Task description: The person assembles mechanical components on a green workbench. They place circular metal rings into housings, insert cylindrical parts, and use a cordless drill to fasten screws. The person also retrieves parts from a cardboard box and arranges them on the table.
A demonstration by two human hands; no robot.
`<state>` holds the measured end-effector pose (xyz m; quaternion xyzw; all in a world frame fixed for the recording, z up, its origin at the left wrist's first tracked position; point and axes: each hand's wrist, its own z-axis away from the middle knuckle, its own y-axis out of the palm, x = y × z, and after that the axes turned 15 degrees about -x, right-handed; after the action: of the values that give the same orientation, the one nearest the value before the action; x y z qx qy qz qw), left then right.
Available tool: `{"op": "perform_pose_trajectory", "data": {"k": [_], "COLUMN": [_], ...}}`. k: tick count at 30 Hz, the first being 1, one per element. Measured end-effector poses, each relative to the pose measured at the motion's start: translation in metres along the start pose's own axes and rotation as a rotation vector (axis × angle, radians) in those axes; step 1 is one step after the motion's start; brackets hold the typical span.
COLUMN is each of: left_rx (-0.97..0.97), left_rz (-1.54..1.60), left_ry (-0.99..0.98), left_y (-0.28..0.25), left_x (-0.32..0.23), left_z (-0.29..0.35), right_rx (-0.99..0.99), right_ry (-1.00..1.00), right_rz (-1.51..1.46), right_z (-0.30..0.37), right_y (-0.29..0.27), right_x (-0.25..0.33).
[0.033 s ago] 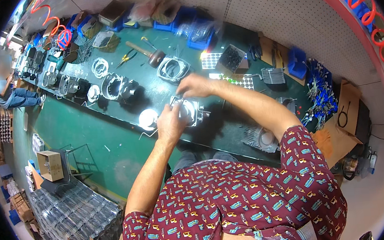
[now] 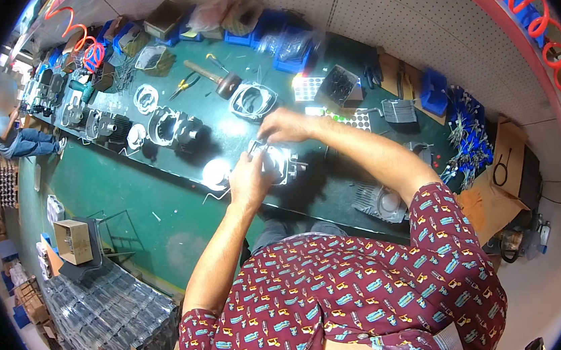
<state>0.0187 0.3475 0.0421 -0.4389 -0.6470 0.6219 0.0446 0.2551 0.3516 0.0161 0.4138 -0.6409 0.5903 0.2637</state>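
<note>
A light metal motor housing with an open round middle lies on the green workbench before me. My left hand is closed at the housing's left side, its fingertips pressed together over the rim. Just beyond, my right hand has its fingers bent and closed at the far edge of the housing. What either hand pinches is hidden or too small to make out. A white round cap rests left of my left hand. Behind my right hand lies a stack of ring-shaped gaskets.
A mallet and yellow-handled pliers lie farther back. More housings line the bench to the left. A box of small dark parts and blue-wired leads are on the right. Another person sits far left.
</note>
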Motion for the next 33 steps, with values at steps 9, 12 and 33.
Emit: {"op": "perform_pose_trajectory", "data": {"k": [9, 12, 33], "left_rx": [0.042, 0.127, 0.167], "left_rz": [-0.044, -0.098, -0.129], "left_ry": [0.048, 0.083, 0.217], "left_y": [0.005, 0.009, 0.023], "left_x": [0.002, 0.003, 0.013], "left_z": [-0.002, -0.006, -0.006], "right_rx": [0.046, 0.05, -0.113], "right_ry": [-0.168, -0.254, 0.455], "right_rz": [0.156, 0.169, 0.239], "right_z": [-0.005, -0.003, 0.006], "right_y": [0.003, 0.005, 0.028], "right_x": [0.004, -0.001, 0.005]}}
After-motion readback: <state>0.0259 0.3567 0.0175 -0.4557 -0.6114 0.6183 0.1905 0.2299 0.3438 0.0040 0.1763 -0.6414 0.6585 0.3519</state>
